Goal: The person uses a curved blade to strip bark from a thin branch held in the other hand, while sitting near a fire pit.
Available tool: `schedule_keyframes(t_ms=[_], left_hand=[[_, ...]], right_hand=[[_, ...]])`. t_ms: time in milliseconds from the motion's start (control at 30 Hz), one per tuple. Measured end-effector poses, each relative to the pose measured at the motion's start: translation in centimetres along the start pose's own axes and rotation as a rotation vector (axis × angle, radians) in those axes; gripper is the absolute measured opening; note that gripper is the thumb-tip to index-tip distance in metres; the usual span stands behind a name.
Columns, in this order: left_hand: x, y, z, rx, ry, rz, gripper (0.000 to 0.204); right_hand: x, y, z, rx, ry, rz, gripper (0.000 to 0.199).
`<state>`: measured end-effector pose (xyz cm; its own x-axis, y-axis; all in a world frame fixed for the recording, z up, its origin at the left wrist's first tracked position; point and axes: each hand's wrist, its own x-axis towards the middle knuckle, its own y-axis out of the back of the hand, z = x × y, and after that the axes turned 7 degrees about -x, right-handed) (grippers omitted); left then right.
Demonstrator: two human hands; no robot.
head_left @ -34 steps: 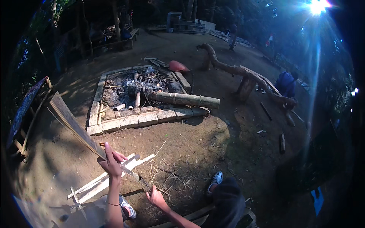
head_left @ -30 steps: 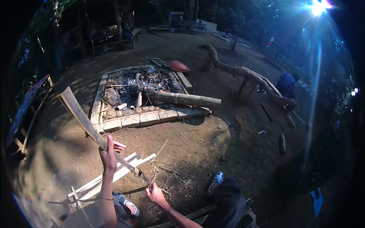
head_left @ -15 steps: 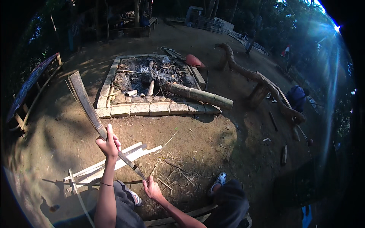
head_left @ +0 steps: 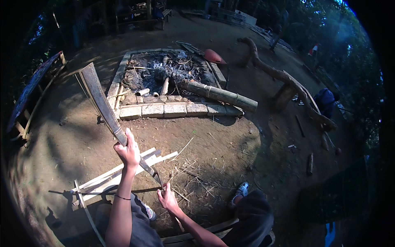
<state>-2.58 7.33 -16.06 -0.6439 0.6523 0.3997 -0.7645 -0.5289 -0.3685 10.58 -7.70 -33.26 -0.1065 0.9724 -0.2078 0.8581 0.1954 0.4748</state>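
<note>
My left hand (head_left: 129, 150) is closed round a long split bamboo strip (head_left: 103, 105). Its broad upper end rises to the left, with thin slivers peeling off one edge. Past the hand, the lower part slants down and narrows toward my right hand (head_left: 168, 200). The right fingers are pinched together at that narrow end; a dark tapered piece shows there, but I cannot tell whether it is bamboo or a blade. Below the left forearm lie several pale split bamboo strips (head_left: 114, 181). Thin shavings (head_left: 195, 178) litter the dirt right of them.
Ahead, a block-edged fire pit (head_left: 152, 111) holds ash and charred wood. A thick bamboo pole (head_left: 220, 94) juts over its right front corner. A crooked log (head_left: 269, 68) stands to the right, with a bent-over person (head_left: 325, 101) beyond it. A bamboo bench (head_left: 37, 96) stands left.
Both hands and the bamboo strip sit slightly farther right in view, and the strip's broad end is higher. The surroundings have shifted a little, and the sun glare at upper right is gone.
</note>
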Motion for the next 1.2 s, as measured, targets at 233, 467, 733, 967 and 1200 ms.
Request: schedule_keyframes(t_ms=[233, 467, 733, 967, 1200], left_hand=[[1.8, 1.1, 0.4, 0.054, 0.083, 0.065, 0.032], [1.5, 0.5, 1.3, 0.152, 0.064, -0.024, 0.028], [2.1, 0.1, 3.1, 0.071, 0.12, 0.049, 0.052], [2.5, 1.0, 1.9, 0.012, 0.142, -0.005, 0.047], [3.0, 1.9, 1.7, -0.041, 0.213, -0.015, 0.05]], right_hand=[[0.6, -1.2, -0.1, -0.037, 0.162, 0.093, 0.033], [-0.9, -1.2, -1.3, 0.072, -0.04, 0.101, 0.016], [-0.4, -6.1, 7.3, -0.149, -0.066, 0.101, 0.019], [0.4, -7.6, 11.7, -0.473, 0.472, 0.491, 0.034], [-1.8, -6.9, 11.3, -0.339, 0.064, 0.246, 0.02]])
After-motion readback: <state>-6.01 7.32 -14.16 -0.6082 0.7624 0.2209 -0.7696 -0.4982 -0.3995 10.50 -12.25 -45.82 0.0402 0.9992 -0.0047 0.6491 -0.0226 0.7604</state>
